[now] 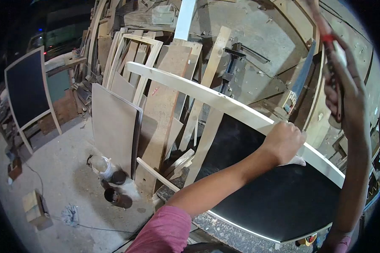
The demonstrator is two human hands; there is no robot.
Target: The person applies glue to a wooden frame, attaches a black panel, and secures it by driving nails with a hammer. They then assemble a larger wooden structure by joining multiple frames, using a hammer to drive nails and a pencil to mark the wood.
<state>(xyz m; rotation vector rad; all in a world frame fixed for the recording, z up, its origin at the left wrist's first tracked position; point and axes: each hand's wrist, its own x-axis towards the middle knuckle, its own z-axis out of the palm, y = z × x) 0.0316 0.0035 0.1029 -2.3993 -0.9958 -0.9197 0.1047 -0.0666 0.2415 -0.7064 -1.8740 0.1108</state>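
Observation:
My left hand [283,141] is closed over the pale wooden top rail [223,99] of a framed blackboard [278,198]. A whitish, cloth-like scrap [297,161] pokes out below that hand, against the black panel. Raised at the right, my right hand [346,84] is wrapped around a long tool [326,38] with a red part and a dark handle. Its far end is blurred, so its exact kind cannot be told. The blackboard leans at an angle over a speckled work surface [236,234]. A handsaw [306,67] with a bluish blade lies near my right hand.
Boards [164,92] and sheet panels [114,122] lean beyond the frame. Another framed blackboard [27,88] stands far left. A white bucket [102,166], a dark can [118,198], a wood block [36,208] and a cable [101,229] are on the floor. A metal clamp [230,69] stands behind.

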